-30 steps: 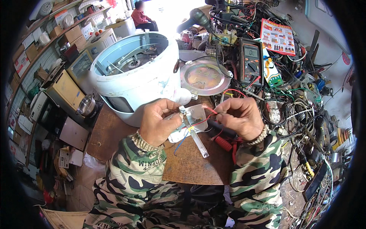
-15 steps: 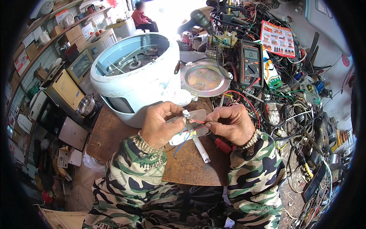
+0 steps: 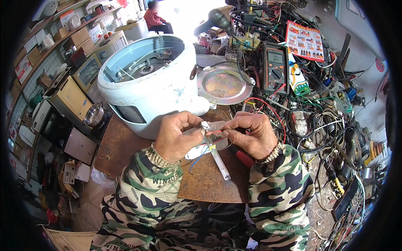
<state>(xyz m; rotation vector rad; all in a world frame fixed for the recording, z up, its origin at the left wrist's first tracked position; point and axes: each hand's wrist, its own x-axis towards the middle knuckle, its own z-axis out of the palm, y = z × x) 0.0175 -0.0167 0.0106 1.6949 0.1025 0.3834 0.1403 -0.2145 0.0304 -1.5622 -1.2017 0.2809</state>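
My left hand [image 3: 178, 137] is closed, with thumb and fingertips gripping the top end of a slim whitish metal strip [image 3: 220, 166]. The strip slants down toward me over the brown wooden table [image 3: 209, 188], and a bit of yellow is wrapped round it. Between the thumb and forefinger of my right hand [image 3: 252, 136] a thin red wire [image 3: 215, 132] is pinched close to the strip's top. A blue wire [image 3: 193, 165] dangles beside the strip. Behind it is a white plastic piece [image 3: 194, 153], partly hidden by my left hand. A red handle [image 3: 244, 158] lies below my right hand.
A big white round appliance housing [image 3: 163, 98], open at the top, stands at the table's far left. Beside it lies a round metal plate [image 3: 203, 85]. To the right are a multimeter [image 3: 275, 71], a leaflet [image 3: 305, 41] and heaped cables. A person [image 3: 156, 20] sits far back.
My right hand has shifted slightly left, bringing its pinched fingertips nearer the strip's top end. My left hand keeps its grip almost unmoved.
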